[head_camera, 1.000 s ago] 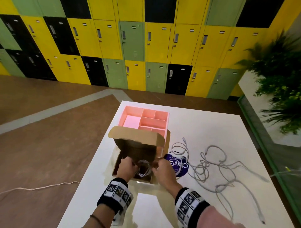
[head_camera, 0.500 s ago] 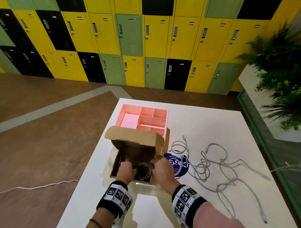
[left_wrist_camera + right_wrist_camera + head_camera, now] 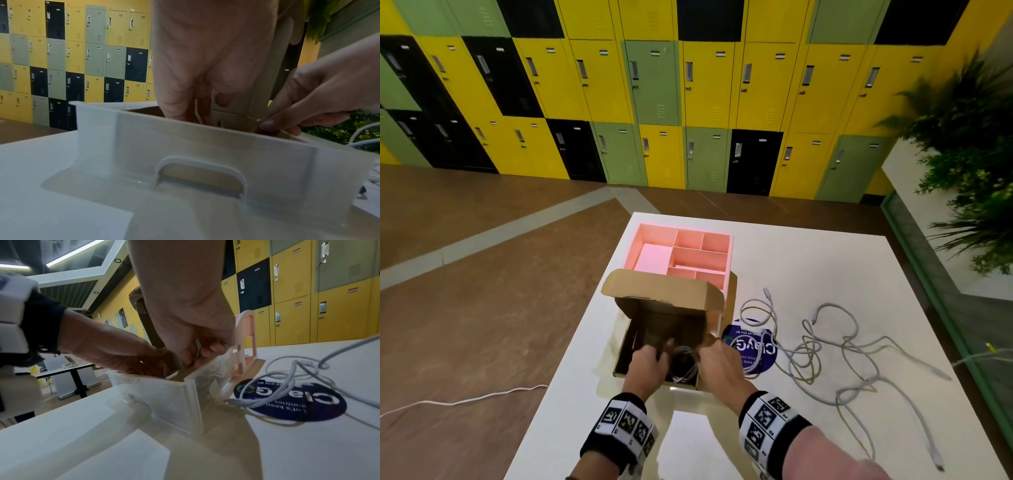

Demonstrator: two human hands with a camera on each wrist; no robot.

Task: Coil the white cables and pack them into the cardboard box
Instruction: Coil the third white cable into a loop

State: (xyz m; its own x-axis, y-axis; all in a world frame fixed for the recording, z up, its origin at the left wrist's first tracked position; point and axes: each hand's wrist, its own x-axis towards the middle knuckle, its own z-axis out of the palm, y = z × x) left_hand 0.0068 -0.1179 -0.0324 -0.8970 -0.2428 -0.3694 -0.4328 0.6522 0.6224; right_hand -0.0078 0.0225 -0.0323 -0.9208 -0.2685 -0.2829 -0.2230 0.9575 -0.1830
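The left hand [image 3: 645,365] was held inside the box [image 3: 626,346], fingers curled down at the near wall; whether the coil [image 3: 685,359] was gripped by it could not be told. The right hand [image 3: 722,361] was set at the box's right wall, at about 3 o'clock from the coil, thumb and fingers pinched on what looked like a cable strand at the cardboard edge, as seen in the right wrist view [image 3: 197,347]. The coil lay between the two hands, low in the near right corner of the box, its loops roughly flat. The lid [image 3: 664,289] stood open at 12 o'clock, with a pink tray [image 3: 650,233] beyond it.

The step was judged to be the seating of one coiled cable. The loose cables [image 3: 825,356] lay tangled on the surface at 3 o'clock from the box, some over a blue sticker [image 3: 763,356], their long runs trailing toward 4 o'clock. They were nearer the right hand, so the next pick-up was judged to fall to it, a reach straight out to the right.
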